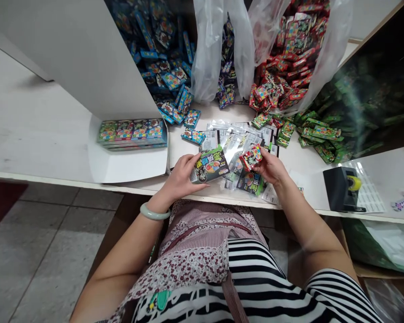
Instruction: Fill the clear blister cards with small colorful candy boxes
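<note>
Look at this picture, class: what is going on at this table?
A person seated at a white table holds a dark printed pouch in the left hand and a small red packet in the right hand. Clear pouches lie spread just beyond the hands. Behind them sit heaps of blue packets, red packets and green packets. A tape dispenser stands to the right.
</note>
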{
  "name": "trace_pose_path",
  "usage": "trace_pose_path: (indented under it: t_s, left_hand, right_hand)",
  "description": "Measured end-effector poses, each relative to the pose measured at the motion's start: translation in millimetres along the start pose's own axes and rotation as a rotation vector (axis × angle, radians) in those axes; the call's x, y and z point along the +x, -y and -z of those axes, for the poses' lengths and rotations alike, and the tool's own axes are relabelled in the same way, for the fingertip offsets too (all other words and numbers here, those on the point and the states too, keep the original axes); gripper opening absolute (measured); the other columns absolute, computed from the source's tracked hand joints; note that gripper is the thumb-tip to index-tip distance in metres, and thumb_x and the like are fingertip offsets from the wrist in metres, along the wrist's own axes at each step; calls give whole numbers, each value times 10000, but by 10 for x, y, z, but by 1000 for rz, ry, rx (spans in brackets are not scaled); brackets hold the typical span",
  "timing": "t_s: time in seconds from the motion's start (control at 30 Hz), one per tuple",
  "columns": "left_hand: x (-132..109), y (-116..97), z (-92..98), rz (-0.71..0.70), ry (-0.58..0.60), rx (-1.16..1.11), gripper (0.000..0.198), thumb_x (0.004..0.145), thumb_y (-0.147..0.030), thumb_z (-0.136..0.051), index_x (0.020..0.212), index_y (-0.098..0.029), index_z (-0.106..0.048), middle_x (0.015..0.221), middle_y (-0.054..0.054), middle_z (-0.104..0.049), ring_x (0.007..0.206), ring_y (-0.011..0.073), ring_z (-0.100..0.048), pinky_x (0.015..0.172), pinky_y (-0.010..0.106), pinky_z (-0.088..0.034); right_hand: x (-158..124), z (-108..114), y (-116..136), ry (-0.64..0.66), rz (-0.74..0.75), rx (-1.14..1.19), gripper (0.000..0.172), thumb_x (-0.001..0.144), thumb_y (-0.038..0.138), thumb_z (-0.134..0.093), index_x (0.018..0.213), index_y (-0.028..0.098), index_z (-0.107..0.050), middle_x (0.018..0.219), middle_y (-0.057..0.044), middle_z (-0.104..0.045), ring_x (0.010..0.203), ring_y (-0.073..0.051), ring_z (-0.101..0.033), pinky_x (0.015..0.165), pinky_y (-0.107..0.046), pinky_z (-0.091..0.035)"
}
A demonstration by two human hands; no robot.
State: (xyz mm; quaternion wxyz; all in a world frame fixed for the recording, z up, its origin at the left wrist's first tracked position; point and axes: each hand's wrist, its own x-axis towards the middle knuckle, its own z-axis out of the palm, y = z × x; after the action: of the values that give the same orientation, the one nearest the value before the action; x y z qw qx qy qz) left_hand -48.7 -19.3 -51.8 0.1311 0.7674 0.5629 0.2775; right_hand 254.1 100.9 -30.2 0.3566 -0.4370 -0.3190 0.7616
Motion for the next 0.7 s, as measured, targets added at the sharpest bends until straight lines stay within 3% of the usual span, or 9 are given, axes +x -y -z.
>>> trace_pose_path:
  t_s: [0.13,0.3,0.37,0.5,0.6,0.7]
  left_hand:
    - [-6,10,-11,-21,-14,6,1006,752,-604,-772,1556,-240,-290,1319,148,-485,1228,336,-518,1090,541,-455]
    - [-12,29,-30,-5,-19,-1,1009,743,-617,-772,1552,-238,-304,1317,147,-488,1229,339,-515,1091,541,-454]
    - [-12,39,-31,2,-17,-2,1008,743,-618,-771,1551,-234,-307,1318,149,-486,1232,337,-512,1088,537,-455]
    - [1,46,-22,2,-8,-20,1007,741,-620,-771,1549,-230,-315,1318,152,-490,1223,338,-515,1080,541,-459]
    - [14,44,-12,8,-10,-22,1008,737,-616,-777,1550,-238,-316,1318,148,-494,1219,339,-518,1078,547,-460]
    - [24,45,-13,-2,-16,-15,1007,744,-608,-776,1554,-229,-312,1318,153,-495,1219,340,-518,1077,545,-461]
  right_hand:
    - [-4,39,37,-97,167,-208,360,704,435,-784,942,244,-593,724,52,-649,561,-113,-583,432,-216,-514]
    - [-8,89,87,-19,251,-543,453,649,393,-754,1052,285,-576,927,19,-672,832,-186,-649,716,-342,-590]
    - [42,116,80,2,302,-701,467,675,409,-729,1105,272,-607,1046,-20,-681,889,-211,-648,786,-385,-575]
    - [174,175,57,-130,450,-1107,445,825,402,-584,1234,234,-635,1183,-102,-652,994,-276,-644,901,-467,-542]
    - [179,215,69,-161,579,-1388,506,878,385,-570,1349,202,-578,1342,-158,-596,1263,-341,-536,1072,-531,-440]
    - [101,248,69,-89,626,-1520,678,850,493,-660,1436,194,-495,1474,-180,-515,1393,-380,-422,1142,-585,-350]
